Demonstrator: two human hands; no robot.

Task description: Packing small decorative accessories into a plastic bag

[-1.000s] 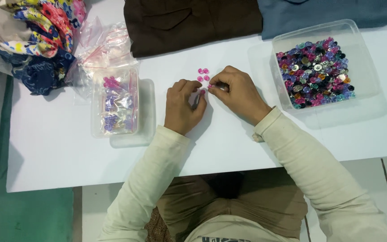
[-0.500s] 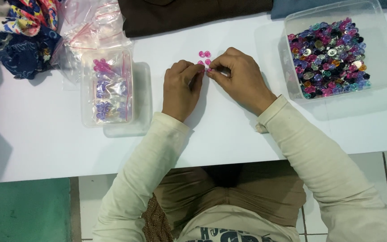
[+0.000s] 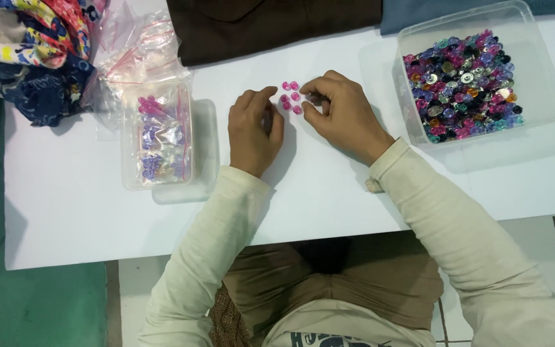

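Head view: both hands had eased apart since earlier; left hand [image 3: 254, 132] curled empty, right hand [image 3: 343, 114] pinching beside pink buttons [image 3: 291, 96] on white table [image 3: 329, 193]; tiled floor below.

Both hands [image 3: 300, 122] beside pink buttons [image 3: 290, 96] on white table [image 3: 329, 193]

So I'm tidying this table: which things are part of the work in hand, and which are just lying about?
In use:
left hand
right hand
pink beads
bead tub
small tub

Lying about:
plastic bags
patterned cloth
brown cloth
blue cloth
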